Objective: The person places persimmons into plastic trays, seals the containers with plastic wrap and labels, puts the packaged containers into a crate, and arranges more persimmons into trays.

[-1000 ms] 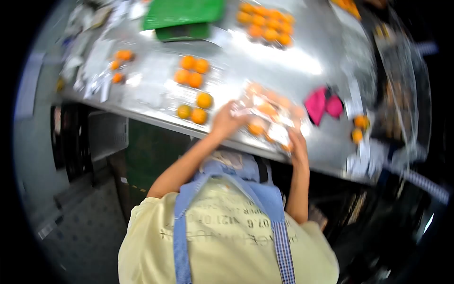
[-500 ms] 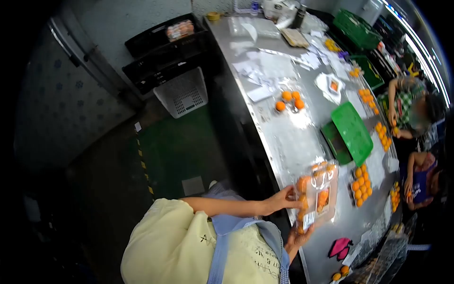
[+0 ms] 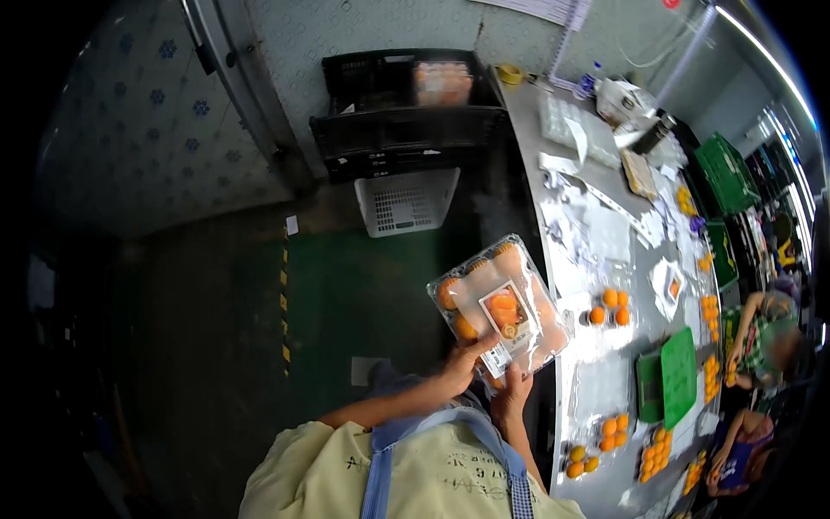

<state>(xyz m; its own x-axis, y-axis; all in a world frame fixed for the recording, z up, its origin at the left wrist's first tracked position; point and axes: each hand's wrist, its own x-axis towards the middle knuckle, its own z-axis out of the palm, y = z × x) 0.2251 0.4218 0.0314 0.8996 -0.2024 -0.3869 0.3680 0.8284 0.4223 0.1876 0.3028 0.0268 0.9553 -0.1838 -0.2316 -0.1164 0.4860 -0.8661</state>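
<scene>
Largest first: desk (image 3: 647, 316) along the right side of my view, with paper, clear trays and grouped orange fruit (image 3: 655, 454). Two people (image 3: 774, 333) (image 3: 739, 458) are at its far side. Black crates (image 3: 406, 143) stand against the wall ahead; a filled pack (image 3: 443, 84) sits in the upper one. Pale basket (image 3: 406, 203) in front of them. Green box (image 3: 679, 376) on the desk.

Held item: clear fruit pack (image 3: 501, 298), off the desk, just beside its near edge and in front of my body. It is tilted, label side up; orange fruit shows through the film.

Hands: left hand (image 3: 469, 366) grasps the pack's near side, thumb on the label's lower end. Right hand (image 3: 513, 391) grasps the near lower corner, just beside the left. Most of the pack extends beyond both.

Smallest: printed label (image 3: 510, 316), facing me.

Step, my judgement: holding and handling a closed pack in the air. From this pose, I judge that any move calls for both grips kept firm and the far end supported, so the fruit does not shift or the plastic flex.
</scene>
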